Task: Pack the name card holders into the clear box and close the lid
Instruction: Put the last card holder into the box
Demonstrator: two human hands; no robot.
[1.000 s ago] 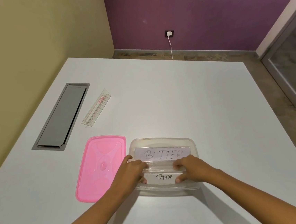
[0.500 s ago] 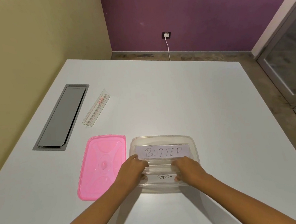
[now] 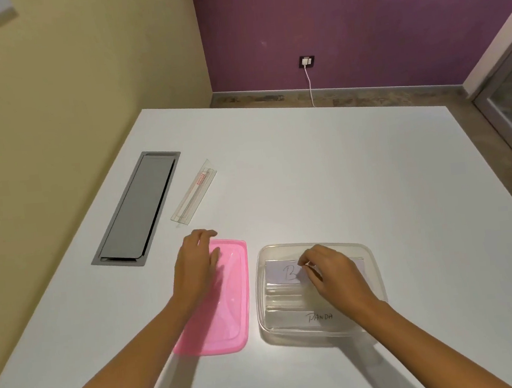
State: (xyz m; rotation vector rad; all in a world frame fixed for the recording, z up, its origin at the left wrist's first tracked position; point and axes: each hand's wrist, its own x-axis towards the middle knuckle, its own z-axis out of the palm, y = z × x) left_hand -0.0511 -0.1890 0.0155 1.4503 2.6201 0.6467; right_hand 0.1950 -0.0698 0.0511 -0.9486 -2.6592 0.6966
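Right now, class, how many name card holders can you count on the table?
3: two clear holders inside the clear plastic box, labelled "B…" and "PANDA"; one clear empty-looking holder beside the grey hatch. Others may hide beneath the hand.

A white table (image 3: 324, 171) carries a pink lid (image 3: 228, 306), a clear box (image 3: 375, 263) just right of it, and one card holder (image 3: 193, 193) farther back beside a grey hatch (image 3: 138, 205) set into the top.

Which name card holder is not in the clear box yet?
The empty holder with the red label, lying on the table beside the grey cable hatch. The BUTTER holder and PANDA holder already sit inside the clear box.
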